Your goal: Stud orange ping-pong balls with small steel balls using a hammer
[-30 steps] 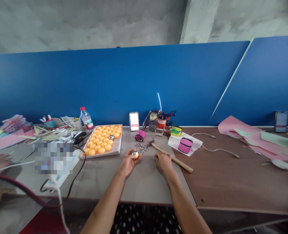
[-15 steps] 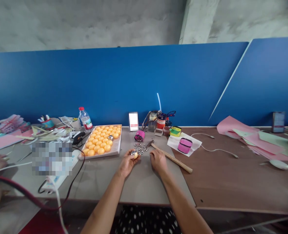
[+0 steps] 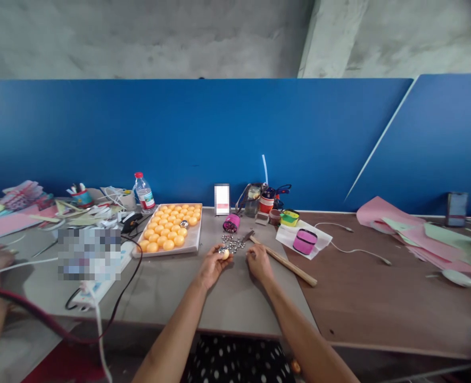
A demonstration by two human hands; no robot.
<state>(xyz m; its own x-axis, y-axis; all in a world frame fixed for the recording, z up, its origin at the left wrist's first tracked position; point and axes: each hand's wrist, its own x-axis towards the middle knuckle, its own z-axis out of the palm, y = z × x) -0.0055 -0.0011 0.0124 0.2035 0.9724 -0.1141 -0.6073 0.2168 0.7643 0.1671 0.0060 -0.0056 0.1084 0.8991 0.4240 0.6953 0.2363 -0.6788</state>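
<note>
Currently | left grip (image 3: 211, 267) pinching orange ball (image 3: 226, 255) at far end | right grip (image 3: 260, 263) curled, closure unclear

A blue partition (image 3: 187, 133) stands behind the brown-and-grey desk (image 3: 379, 308), with a grey concrete wall (image 3: 139, 42) and pillar (image 3: 333, 42) beyond.

Head-worn view, facing forward and down, desk (image 3: 363, 303) close below

The balls (image 3: 165, 232) look smooth plastic, the small pieces (image 3: 237, 245) shiny metal, the hammer handle (image 3: 288, 263) matt wood.
</note>
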